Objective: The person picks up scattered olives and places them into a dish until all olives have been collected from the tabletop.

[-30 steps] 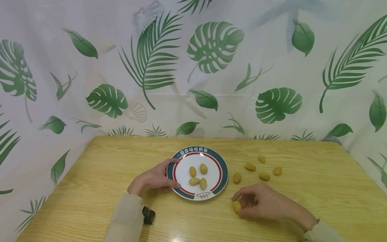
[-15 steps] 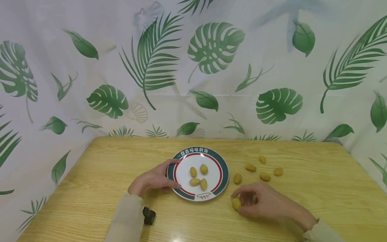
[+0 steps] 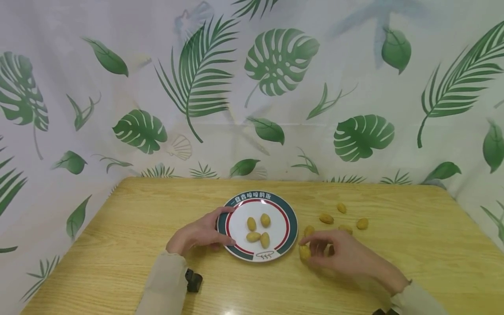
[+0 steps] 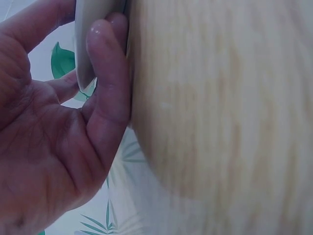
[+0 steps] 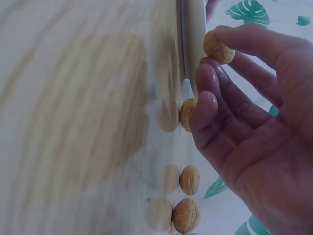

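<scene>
My left hand [image 3: 201,231] grips the left edge of a round white plate [image 3: 292,227] with a dark green rim and a red ring. Its thumb lies over the rim, and in the left wrist view other fingers are under the plate. Several small yellow-brown oval pieces [image 3: 265,220] lie on the plate. To the right of it, my right hand [image 3: 342,253] pinches another wrinkled yellow-brown oval piece [image 5: 217,47] between thumb and fingertips. That piece is raised off the table in the right wrist view, close to the plate's edge.
Several more oval pieces [image 3: 326,218] are scattered on the wooden table [image 3: 138,210], right of the plate; my right hand partly covers two. A small black object [image 3: 194,281] sits against my left sleeve. A leaf-patterned curtain [image 3: 220,131] hangs behind the table.
My right hand has moved up and slightly left toward the plate, carrying the oval piece it pinches. The left hand and the plate have stayed in place.
</scene>
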A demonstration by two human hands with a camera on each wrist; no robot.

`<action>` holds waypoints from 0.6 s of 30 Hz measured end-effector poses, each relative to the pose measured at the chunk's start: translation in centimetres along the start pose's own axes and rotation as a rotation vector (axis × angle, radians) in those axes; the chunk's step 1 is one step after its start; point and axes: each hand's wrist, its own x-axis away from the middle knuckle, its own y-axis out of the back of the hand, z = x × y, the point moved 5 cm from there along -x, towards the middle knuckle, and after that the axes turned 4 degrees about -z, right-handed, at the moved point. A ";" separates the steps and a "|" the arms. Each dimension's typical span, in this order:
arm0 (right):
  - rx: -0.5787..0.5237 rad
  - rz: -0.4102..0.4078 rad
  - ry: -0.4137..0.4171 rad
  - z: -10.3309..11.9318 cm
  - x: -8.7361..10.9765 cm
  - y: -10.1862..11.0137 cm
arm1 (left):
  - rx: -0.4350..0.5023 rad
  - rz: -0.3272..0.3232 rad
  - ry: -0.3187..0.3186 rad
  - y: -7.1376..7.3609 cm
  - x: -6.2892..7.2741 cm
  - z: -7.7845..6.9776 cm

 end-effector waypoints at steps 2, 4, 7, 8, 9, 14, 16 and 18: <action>-0.001 -0.017 -0.005 0.1 -0.2 0.2 | -0.005 -0.002 0.003 0.0 0.0 0.0; -0.001 -0.037 -0.010 0.2 -0.5 0.3 | -0.009 -0.003 0.005 0.0 0.0 0.0; 0.000 -0.075 -0.007 0.5 -0.9 0.6 | -0.006 -0.004 0.000 -0.1 -0.1 -0.1; 0.000 -0.087 0.002 0.5 -1.1 0.7 | -0.003 -0.003 -0.003 -0.1 -0.1 -0.1; 0.004 -0.097 0.008 0.6 -1.3 0.7 | 0.000 -0.002 -0.005 -0.1 -0.1 -0.1; 0.005 -0.121 0.014 0.7 -2.1 0.8 | 0.003 -0.003 -0.004 -0.1 0.0 -0.1; 0.004 -0.123 0.011 0.6 -2.5 0.8 | 0.003 -0.003 -0.004 0.0 0.0 -0.1; 0.005 -0.125 0.011 0.5 -2.9 0.7 | 0.000 -0.003 -0.002 0.0 0.0 -0.1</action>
